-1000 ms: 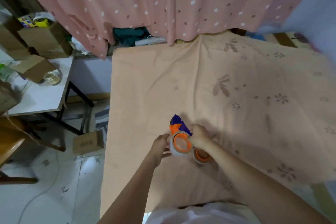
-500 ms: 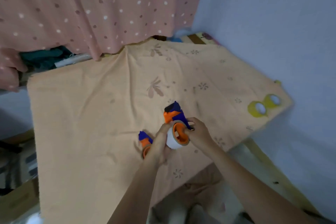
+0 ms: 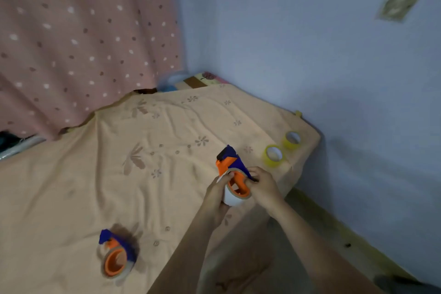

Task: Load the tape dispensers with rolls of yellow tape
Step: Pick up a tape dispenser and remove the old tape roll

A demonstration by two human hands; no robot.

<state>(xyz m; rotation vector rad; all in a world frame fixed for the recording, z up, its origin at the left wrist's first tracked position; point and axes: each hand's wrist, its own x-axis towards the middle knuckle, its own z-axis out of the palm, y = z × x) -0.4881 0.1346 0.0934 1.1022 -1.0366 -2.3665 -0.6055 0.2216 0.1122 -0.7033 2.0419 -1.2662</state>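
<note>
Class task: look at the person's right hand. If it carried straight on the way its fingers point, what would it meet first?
The right hand points left, so it would probably meet the held tape dispenser it already grips, then the left hand behind it.

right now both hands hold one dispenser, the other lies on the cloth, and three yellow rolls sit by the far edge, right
Not quite: the head view shows two yellow rolls, not three. Both the left hand and right hand do hold one dispenser; the other dispenser lies on the cloth.

Matt cloth sheet (image 3: 143,174); glossy plastic dispensers (image 3: 232,169), 2 shiny yellow tape rolls (image 3: 273,155).
</note>
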